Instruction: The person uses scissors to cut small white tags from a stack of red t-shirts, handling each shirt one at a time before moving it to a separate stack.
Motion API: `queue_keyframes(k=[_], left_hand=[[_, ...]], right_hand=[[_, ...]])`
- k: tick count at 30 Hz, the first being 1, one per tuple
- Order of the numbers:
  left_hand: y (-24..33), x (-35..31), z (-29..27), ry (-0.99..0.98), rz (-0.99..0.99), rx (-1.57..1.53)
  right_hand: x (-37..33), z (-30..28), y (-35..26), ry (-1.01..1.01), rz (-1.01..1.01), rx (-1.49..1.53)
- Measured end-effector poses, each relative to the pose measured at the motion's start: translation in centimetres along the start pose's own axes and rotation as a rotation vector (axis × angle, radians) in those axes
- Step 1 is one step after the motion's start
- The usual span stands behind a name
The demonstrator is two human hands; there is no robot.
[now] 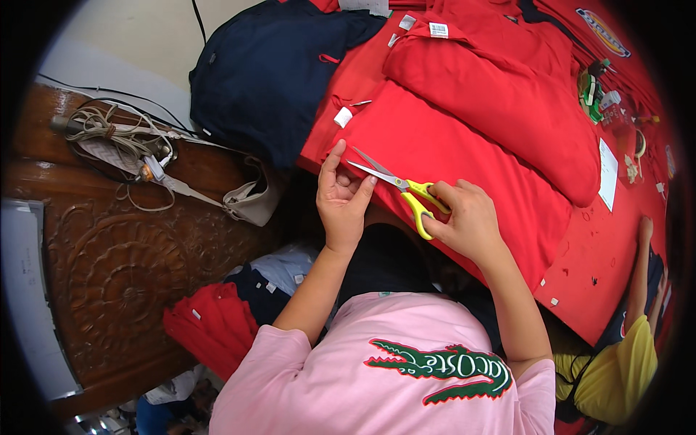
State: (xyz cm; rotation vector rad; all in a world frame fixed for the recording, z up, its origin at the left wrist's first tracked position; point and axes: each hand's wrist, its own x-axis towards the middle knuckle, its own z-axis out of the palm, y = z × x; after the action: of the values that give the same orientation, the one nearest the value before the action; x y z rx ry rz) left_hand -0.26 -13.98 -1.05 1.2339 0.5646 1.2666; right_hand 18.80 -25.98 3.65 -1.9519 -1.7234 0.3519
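Scissors (402, 190) with yellow handles sit in the right hand (467, 221), fingers looped through the grips and closed around them, blades parted and pointing toward the left hand (342, 199). From the head view, that left hand is pinching something small between thumb and fingertips right at the near edge of the red shirt (449, 167) spread on the red table (602, 268); what it pinches is too small to make out, perhaps a thread or a bit of fabric. The blade tips hover just beside those fingers, nearly touching. That is the risk as I judge it: with the points so close to the thumb, a quick snip could nick skin, or catch the shirt cloth instead of the loose bit. More red garments (500, 87) lie folded further up the table, with a navy garment (272, 69) beside them at the left. A carved wooden cabinet (123, 268) stands left, coiled cord (109, 130) on top. Another person in a yellow top (620, 370) reaches in at lower right, well apart from the cutting.
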Motion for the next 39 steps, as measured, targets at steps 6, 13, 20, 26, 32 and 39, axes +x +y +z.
queue_keyframes(k=[6, 13, 20, 26, 32, 39], left_hand=[[0.3, 0.2, -0.3, -0.01, -0.011, -0.033], [0.2, 0.4, -0.5, 0.025, -0.025, 0.023], [0.3, 1.2, -0.2, 0.066, -0.025, -0.014], [0.6, 1.2, -0.2, 0.001, -0.014, -0.059], [0.7, 1.1, -0.4, -0.01, -0.044, -0.03], [0.8, 1.1, 0.2, -0.096, -0.003, 0.045]], right_hand=[[0.8, 0.5, -0.5, -0.022, -0.022, -0.01], [0.6, 1.7, 0.7, -0.012, 0.032, 0.028], [1.0, 1.3, -0.3, 0.007, -0.018, 0.025], [1.5, 1.6, -0.4, 0.045, -0.04, 0.037], [1.2, 2.5, 0.3, 0.039, -0.011, 0.013], [0.2, 1.4, 0.2, 0.208, 0.048, -0.02]])
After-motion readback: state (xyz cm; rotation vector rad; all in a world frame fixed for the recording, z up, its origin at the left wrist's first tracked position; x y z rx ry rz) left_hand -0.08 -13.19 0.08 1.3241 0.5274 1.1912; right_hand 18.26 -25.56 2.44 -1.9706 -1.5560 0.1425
